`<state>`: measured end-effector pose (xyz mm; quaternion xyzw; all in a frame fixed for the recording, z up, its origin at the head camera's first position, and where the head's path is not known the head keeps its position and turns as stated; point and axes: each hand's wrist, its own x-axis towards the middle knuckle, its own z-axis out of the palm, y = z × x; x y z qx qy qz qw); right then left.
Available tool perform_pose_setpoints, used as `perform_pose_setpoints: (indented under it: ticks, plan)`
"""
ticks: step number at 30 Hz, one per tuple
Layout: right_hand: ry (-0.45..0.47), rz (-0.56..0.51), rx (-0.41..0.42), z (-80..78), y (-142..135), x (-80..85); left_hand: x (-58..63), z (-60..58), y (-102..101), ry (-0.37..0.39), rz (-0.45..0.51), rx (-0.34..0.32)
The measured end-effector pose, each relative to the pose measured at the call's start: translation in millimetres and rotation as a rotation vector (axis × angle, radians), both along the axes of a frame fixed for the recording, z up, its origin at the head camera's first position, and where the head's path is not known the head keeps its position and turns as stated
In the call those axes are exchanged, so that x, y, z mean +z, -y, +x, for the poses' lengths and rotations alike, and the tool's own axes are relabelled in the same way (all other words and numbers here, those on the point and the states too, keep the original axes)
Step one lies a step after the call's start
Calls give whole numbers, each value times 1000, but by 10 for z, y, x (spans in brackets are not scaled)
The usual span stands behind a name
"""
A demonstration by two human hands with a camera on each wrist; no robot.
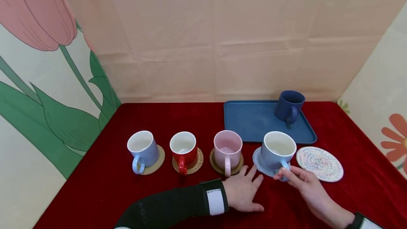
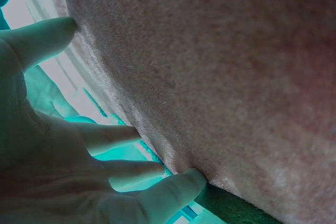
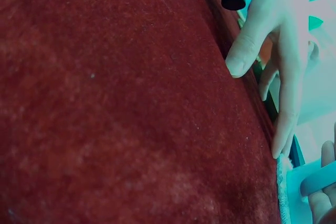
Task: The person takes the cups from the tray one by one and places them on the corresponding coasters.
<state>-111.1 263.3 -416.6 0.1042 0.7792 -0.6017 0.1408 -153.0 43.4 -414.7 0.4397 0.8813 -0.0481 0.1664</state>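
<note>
My right hand pinches the handle of a light blue mug with a white inside. That mug stands on a light blue coaster. My left hand lies on the red cloth with its fingers spread, just left of this coaster. In the right wrist view a fingertip of the left hand is at the coaster's edge; whether it touches cannot be told. A pink mug on a brown coaster stands behind the left wrist.
Left of these are a red mug on a woven coaster and another light blue mug on a tan coaster. A white patterned coaster lies at right. Behind, a blue tray bears a dark blue mug.
</note>
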Motion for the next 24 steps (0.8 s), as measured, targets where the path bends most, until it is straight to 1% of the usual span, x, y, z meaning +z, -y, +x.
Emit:
perform_pose_setpoints:
  ticks: [5, 10, 14, 15, 18, 20, 24]
  plan:
    - [-14, 9, 33, -8, -25, 1, 6, 4, 4, 8, -3, 3]
    - [-47, 26, 114, -21, -88, 21, 22, 4, 1, 15, -5, -1]
    - [-26, 49, 171, -59, -149, 82, 21, 5, 6, 29, -7, 4]
    - [-17, 60, 175, -76, -169, 107, 22, 3, 8, 33, -7, 3]
    - [-29, 110, 150, -133, -259, 199, 23, -11, 16, 59, -7, 4]
    - [-79, 134, 121, -172, -347, 257, 29, -18, 16, 71, -8, 3]
    - [-220, 261, 91, -284, -552, 381, 24, -17, 17, 80, -15, 9]
